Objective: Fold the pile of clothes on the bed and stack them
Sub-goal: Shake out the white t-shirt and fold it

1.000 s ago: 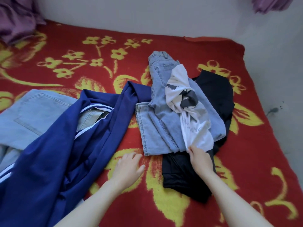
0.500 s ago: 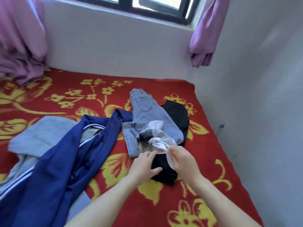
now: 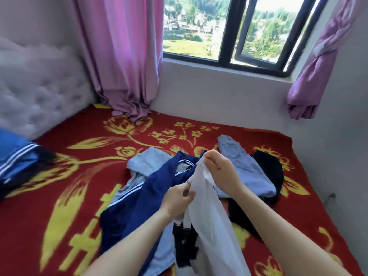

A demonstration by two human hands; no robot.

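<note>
1. The bed (image 3: 79,206) has a red cover with yellow flowers.
2. On it lie a navy jacket (image 3: 143,200) over light jeans (image 3: 147,160), second jeans (image 3: 243,168) and a black garment (image 3: 272,168).
3. A blue striped garment (image 3: 16,156) lies at the left edge.

Daylight from a dark-framed window (image 3: 229,30) falls on pale walls (image 3: 219,96), pink curtains (image 3: 123,56), a grey tufted headboard (image 3: 39,90) and a red, yellow-flowered bed (image 3: 79,172).

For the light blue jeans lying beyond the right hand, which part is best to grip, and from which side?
Probably the waistband at the far end of the light blue jeans, approached from above. That end lies flat and uncovered on the red blanket, while the near end is hidden behind the right hand and the white shirt it holds.
</note>
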